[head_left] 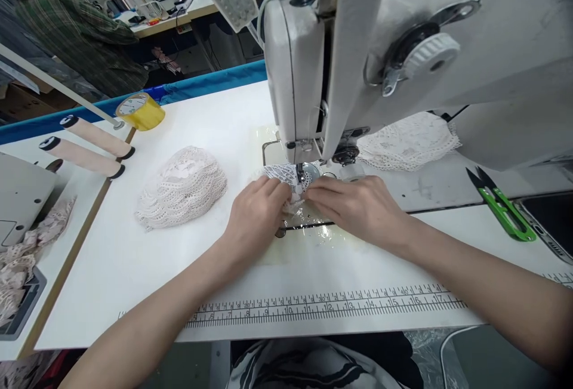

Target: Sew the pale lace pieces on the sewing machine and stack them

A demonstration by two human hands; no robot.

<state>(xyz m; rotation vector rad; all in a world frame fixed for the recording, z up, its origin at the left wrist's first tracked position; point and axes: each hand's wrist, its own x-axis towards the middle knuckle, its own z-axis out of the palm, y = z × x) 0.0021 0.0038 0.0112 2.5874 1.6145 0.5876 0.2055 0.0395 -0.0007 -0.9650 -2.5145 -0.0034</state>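
Observation:
A piece of white lace fabric lies on the needle plate under the presser foot of the sewing machine. My left hand is closed on the lace just left of the foot, fingers curled over it. From the right, my right hand pinches the lace edge close to the foot. Fingers hide much of the fabric. On the table to the left rests a heap of pale lace, and behind my right hand lies more white lace under the machine arm.
Green thread snips and a dark phone lie at right. Yellow tape and two thread cones are at left. A printed ruler runs along the front edge. A person in a checked shirt is beyond the table.

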